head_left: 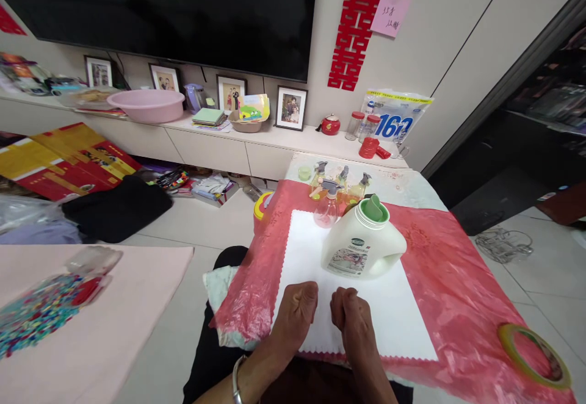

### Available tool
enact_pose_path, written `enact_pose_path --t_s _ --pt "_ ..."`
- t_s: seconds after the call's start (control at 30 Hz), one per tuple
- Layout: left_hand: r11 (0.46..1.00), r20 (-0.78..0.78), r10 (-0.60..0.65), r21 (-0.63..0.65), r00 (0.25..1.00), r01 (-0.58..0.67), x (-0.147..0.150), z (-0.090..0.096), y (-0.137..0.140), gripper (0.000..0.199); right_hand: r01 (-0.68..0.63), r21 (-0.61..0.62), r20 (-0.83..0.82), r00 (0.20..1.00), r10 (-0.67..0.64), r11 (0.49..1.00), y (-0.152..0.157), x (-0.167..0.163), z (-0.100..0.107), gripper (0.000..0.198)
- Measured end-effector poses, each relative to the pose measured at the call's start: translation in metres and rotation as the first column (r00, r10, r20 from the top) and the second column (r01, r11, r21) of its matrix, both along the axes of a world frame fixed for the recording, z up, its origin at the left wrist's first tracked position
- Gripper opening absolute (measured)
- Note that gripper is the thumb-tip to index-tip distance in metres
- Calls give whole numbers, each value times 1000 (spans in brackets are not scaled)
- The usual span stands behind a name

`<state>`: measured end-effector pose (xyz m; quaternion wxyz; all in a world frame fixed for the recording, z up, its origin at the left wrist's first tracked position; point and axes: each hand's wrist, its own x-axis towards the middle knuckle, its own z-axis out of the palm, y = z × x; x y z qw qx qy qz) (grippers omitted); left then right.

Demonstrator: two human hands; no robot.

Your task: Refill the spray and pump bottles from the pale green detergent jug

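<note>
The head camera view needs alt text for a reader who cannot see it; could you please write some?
Two hands, left and right, rest curled side by side on a white cloth over a red plastic table cover. Just beyond them stands a white jug with a green cap, small spray bottles behind it and a tape roll at right.

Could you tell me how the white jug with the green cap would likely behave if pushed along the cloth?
The white jug looks squat and broad-based, so it should probably slide rather than tip. The white cloth beneath may bunch and drag. It looks opaque, so I cannot tell its fill or weight.
</note>
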<state>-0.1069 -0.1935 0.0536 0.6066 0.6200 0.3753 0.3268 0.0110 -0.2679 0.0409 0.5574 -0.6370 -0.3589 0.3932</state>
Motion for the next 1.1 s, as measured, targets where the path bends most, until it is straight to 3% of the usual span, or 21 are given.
enact_pose_path --t_s 0.63,1.1 --pt "999 17 -3 40 1000 2 0 -3 2 76 6 12 -91 996 -5 1000 2 -1 -5 72" --pt "999 -15 -36 38 999 36 1 9 2 76 7 6 -67 998 -7 1000 2 -1 -4 74"
